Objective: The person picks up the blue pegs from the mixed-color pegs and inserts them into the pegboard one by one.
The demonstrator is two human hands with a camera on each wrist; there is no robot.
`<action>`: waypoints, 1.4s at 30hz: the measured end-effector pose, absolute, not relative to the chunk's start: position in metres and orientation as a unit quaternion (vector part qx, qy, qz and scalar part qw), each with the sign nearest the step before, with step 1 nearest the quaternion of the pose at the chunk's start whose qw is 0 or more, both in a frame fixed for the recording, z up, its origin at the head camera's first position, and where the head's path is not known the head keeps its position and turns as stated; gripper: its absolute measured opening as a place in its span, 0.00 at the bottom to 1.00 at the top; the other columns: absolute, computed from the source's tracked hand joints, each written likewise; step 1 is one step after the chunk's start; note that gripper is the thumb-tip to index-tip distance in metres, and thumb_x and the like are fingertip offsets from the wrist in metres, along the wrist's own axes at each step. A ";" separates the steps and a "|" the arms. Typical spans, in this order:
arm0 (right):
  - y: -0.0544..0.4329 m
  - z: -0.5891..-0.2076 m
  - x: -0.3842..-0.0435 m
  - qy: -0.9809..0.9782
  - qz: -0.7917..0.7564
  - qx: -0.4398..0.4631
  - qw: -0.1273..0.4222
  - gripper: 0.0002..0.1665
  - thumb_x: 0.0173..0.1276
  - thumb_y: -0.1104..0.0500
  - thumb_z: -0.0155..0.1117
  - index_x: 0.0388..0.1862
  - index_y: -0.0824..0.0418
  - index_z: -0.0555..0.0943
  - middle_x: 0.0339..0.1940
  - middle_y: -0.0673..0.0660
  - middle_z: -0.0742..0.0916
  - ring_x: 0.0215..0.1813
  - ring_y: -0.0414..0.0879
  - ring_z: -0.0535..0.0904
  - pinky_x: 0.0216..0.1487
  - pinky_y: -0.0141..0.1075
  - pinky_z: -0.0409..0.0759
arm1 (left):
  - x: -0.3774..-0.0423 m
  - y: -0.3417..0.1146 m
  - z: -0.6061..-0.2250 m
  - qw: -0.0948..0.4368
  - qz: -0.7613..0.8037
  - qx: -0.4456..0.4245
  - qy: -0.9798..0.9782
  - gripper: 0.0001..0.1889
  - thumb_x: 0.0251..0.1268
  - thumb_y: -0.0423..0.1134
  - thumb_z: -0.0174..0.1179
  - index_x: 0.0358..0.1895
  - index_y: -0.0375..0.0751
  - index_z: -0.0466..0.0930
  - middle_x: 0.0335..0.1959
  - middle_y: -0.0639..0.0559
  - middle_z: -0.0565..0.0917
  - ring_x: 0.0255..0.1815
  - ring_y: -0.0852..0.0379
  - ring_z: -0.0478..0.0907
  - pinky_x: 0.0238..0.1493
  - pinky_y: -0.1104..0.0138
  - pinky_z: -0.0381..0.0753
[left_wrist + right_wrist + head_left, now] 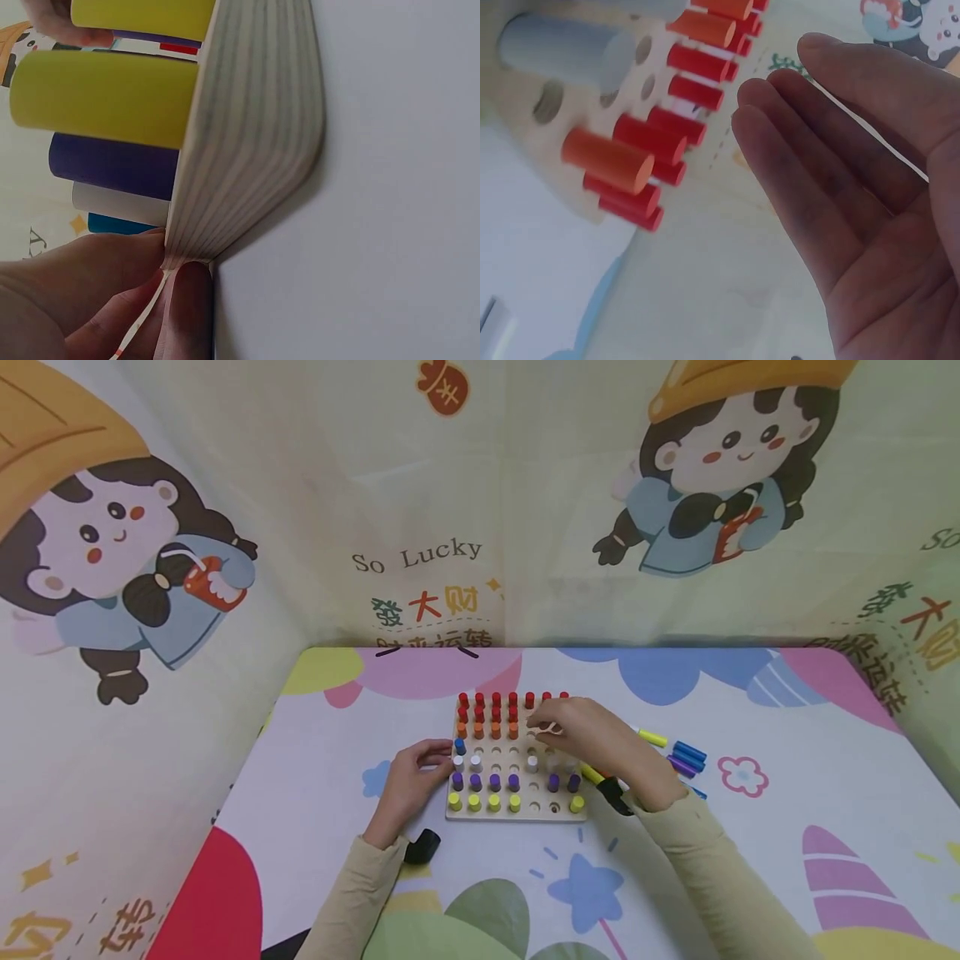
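Observation:
A wooden pegboard (487,817) bears rows of red pegs (497,700), orange pegs (496,730), white pegs (532,764), purple pegs (513,782) and yellow pegs (494,802); a single blue peg (460,746) stands at the left edge. Bare holes show among them. With thumb and fingers my left hand (408,781) grips the board's left edge; the left wrist view shows the thumb by the top and a finger against the side. Over the board's right half hovers my right hand (592,731), its fingers loosely extended and holding nothing in the right wrist view.
Right of the board lie loose pegs: a yellow one (652,737), several blue ones (690,752) and a purple one (681,766). Black wrist cameras sit near the left cuff (422,847) and the right cuff (617,796). A patterned cloth wall (555,602) stands behind the table.

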State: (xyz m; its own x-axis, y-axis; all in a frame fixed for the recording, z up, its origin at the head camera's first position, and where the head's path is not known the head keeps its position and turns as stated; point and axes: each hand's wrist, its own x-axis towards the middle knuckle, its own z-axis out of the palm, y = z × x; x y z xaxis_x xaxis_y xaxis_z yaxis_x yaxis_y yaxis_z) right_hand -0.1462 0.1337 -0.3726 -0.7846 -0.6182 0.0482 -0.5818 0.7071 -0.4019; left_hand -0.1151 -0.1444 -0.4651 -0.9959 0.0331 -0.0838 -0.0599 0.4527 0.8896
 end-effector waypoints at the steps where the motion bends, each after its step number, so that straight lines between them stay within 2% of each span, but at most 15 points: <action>1: 0.136 -0.372 -0.145 0.924 -0.202 -0.320 0.045 0.12 0.63 0.63 0.71 0.47 0.61 0.87 0.42 0.53 0.89 0.43 0.45 0.86 0.47 0.39 0.85 | -0.115 -0.144 -0.465 0.044 0.523 -0.007 0.851 0.16 0.64 0.35 0.66 0.55 0.40 0.83 0.49 0.49 0.86 0.48 0.54 0.84 0.51 0.60 0.84; 19: 0.170 -0.384 -0.136 0.933 -0.216 -0.284 0.044 0.12 0.61 0.62 0.73 0.45 0.60 0.87 0.41 0.51 0.89 0.45 0.47 0.85 0.49 0.42 0.85 | -0.116 -0.144 -0.465 0.045 0.531 -0.008 0.846 0.15 0.64 0.34 0.66 0.54 0.39 0.83 0.48 0.47 0.87 0.47 0.54 0.84 0.48 0.63 0.84; 34: 0.185 -0.390 -0.126 0.939 -0.211 -0.264 0.054 0.12 0.63 0.61 0.72 0.46 0.59 0.87 0.42 0.53 0.89 0.44 0.47 0.85 0.46 0.42 0.86 | -0.116 -0.143 -0.464 0.046 0.528 -0.009 0.848 0.16 0.63 0.34 0.66 0.55 0.40 0.83 0.50 0.48 0.86 0.48 0.53 0.84 0.50 0.59 0.84; 42: 0.192 -0.396 -0.121 0.941 -0.219 -0.248 0.065 0.14 0.63 0.62 0.72 0.48 0.61 0.87 0.43 0.54 0.89 0.45 0.48 0.85 0.47 0.44 0.86 | -0.116 -0.144 -0.464 0.041 0.529 -0.003 0.847 0.16 0.64 0.33 0.65 0.54 0.39 0.83 0.49 0.47 0.87 0.48 0.53 0.84 0.49 0.64 0.84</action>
